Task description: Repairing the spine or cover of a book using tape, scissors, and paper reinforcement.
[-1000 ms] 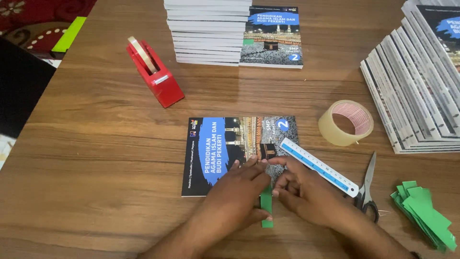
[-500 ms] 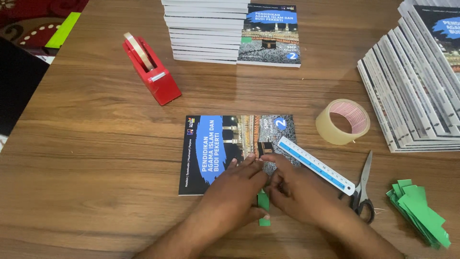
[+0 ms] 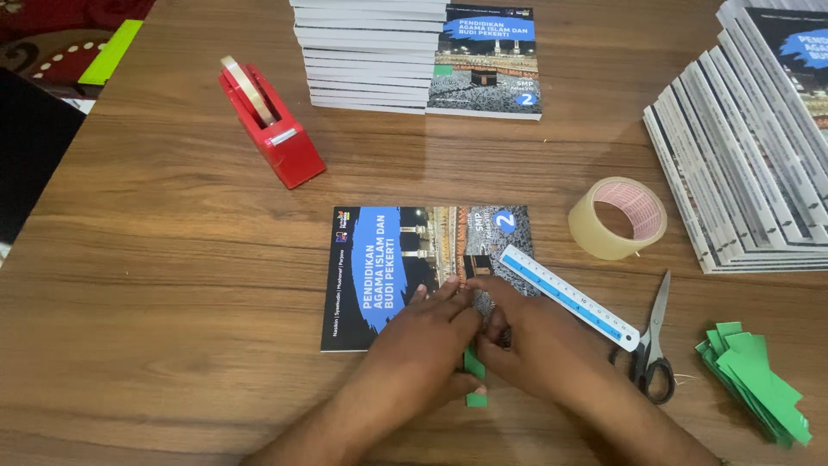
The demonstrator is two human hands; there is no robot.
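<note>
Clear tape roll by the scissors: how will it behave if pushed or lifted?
The tape roll lies flat on the wooden table, so a push probably slides it rather than rolls it. It is hollow, so likely light. Its smooth side may be slippery.

Green paper strip (image 3: 475, 380) — red tape dispenser (image 3: 274, 129), seemingly blue-and-white ruler (image 3: 569, 296).

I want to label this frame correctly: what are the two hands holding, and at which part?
Both the left hand and the right hand pinch the upper part of a green paper strip at the book edge; its lower end hangs free.
</note>
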